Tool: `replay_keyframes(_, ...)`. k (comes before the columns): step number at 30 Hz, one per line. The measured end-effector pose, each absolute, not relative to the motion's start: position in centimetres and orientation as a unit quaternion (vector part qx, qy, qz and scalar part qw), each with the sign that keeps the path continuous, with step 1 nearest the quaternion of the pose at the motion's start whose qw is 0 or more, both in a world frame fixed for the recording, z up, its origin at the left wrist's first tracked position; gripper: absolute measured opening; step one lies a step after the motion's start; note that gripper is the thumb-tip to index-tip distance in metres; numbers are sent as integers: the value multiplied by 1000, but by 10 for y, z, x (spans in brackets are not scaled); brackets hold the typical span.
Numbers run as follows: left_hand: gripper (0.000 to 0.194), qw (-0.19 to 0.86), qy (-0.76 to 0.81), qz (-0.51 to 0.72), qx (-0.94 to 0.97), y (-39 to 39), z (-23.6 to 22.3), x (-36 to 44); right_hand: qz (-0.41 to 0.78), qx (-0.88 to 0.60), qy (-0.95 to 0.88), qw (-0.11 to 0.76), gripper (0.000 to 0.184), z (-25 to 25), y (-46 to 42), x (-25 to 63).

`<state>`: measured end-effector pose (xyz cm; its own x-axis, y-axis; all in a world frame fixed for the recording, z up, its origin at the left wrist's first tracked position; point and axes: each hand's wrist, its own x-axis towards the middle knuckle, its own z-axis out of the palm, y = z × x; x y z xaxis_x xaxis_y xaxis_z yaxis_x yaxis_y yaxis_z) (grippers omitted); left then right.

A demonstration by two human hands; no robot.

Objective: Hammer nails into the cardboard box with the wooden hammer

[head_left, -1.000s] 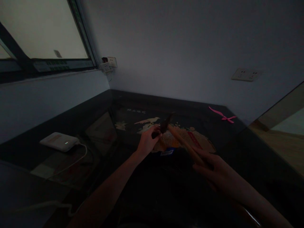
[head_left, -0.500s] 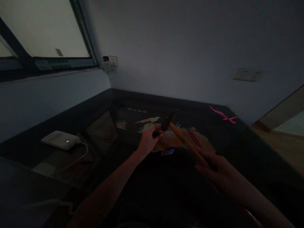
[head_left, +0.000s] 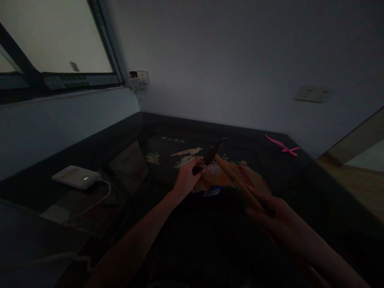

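Note:
My left hand is closed in a pinch on the lower end of a dark, narrow, pointed piece that tilts up to the right. Its kind is hard to make out in the dim light. My right hand grips a long light-brown wooden stick, whose far end meets or lies just beside the dark piece. Whether the two are joined I cannot tell. Beneath them is a packet with an orange speckled print, a red strip and a blue label with a barcode.
The dark glossy table bears a printed bird. On its left lies a white power bank with a white cable. A pink ribbon bow lies at the back right. Walls with sockets border the table.
The dark piece's curved tip looks straighter and its outline has turned slightly. Both hands stay in nearly the same place.

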<state>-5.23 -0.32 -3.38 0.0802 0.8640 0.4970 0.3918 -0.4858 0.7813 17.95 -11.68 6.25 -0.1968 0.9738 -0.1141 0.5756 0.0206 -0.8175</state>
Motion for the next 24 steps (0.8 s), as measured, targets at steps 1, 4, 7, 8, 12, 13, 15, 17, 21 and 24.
replay_keyframes(1,20,233,451,505,698,-3,-34,-53,383,-580,-673,253,57,61,-116,179)
replay_keyframes(4,21,233,456,497,700,-3,-33,-53,371,-582,-683,241,57,58,-115,178)
replay_keyframes(7,18,231,459,496,699,-4,-32,-53,377,-588,-677,231,60,59,-115,179)
replay_keyframes(8,17,230,459,498,699,-5,-31,-53,382,-586,-676,231,60,61,-116,179)
replay_keyframes(12,18,226,460,499,698,-5,-30,-53,384,-574,-681,242,57,65,-118,179)
replay_keyframes(13,18,228,461,498,698,-5,-31,-53,380,-575,-683,244,57,64,-117,180)
replay_keyframes(15,19,234,462,495,697,-4,-33,-53,372,-575,-688,240,55,61,-116,180)
replay_keyframes(17,21,236,463,491,699,-4,-33,-53,361,-580,-689,242,53,58,-116,180)
replay_keyframes(21,19,230,461,492,701,-4,-32,-53,363,-582,-683,253,53,59,-116,181)
replay_keyframes(24,18,231,462,494,699,-6,-29,-53,379,-576,-679,251,56,61,-117,180)
